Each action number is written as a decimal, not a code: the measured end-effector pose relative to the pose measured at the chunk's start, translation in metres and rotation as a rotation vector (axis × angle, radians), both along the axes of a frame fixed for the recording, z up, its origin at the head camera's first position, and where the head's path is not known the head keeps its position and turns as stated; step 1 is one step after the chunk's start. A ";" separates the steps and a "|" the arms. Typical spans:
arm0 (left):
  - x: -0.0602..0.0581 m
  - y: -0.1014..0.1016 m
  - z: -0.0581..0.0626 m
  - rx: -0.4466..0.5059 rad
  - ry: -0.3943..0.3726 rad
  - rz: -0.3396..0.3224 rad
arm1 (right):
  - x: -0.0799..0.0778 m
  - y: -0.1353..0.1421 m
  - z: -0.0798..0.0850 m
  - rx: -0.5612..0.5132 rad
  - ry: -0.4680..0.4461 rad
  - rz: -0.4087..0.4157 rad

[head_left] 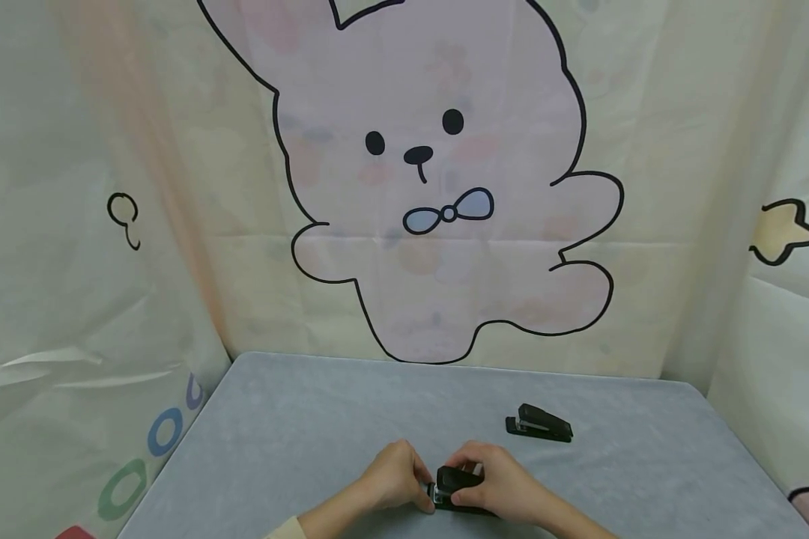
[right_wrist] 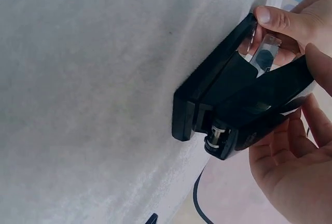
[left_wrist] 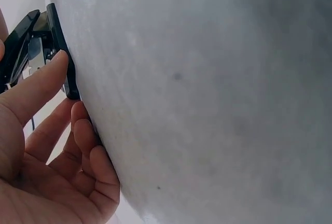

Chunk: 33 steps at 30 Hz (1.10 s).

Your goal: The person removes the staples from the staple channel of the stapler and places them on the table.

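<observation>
Head view: gripped stapler [head_left: 449, 479] low over the tabletop [head_left: 297, 419], between left hand [head_left: 396, 475] and right hand [head_left: 505, 483]. Left fingers narrow, pinching the stapler's front tip at the base [right_wrist: 205, 81]. Right fingers curled round the stapler's upper arm [right_wrist: 280, 92]; arm and base visibly parted toward the front in the right wrist view. Beyond the gripped stapler and to its right, well apart, second stapler [head_left: 539, 424], untouched, blunt end toward the left.

Apparent step: steadying the base while handling the arm. Best to set the base flat, with the left pinch firm but right at the tip, clear of the metal mouth. Wise to guide the arm straight about the hinge [right_wrist: 217, 135], with even pressure and no sideways twist. Likely risk: a fingertip nipped between the two halves on a sudden closing.

Black shell, smooth and slightly glossy, probably plastic; long, tapering, rounded at the corners. Bright metal inside the mouth and at the hinge. Under the gripped stapler, soft grey-blue cloth surface, faintly napped. Behind it, creased fabric backdrop [head_left: 418, 284], pale, with a thick-outlined cartoon animal.
</observation>
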<state>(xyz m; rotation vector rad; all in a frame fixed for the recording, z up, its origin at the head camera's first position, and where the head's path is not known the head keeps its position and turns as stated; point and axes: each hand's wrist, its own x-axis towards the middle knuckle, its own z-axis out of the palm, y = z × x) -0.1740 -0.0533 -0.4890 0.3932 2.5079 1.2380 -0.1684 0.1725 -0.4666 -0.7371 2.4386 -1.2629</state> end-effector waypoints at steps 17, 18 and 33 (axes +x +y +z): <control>-0.001 0.003 0.000 -0.026 0.019 0.018 | 0.008 0.018 0.012 -0.074 0.064 -0.022; -0.001 0.003 0.000 -0.026 0.024 0.019 | 0.009 0.019 0.013 -0.077 0.063 -0.024; -0.003 0.005 0.001 -0.044 -0.013 0.035 | 0.013 0.035 0.022 -0.086 -0.020 -0.077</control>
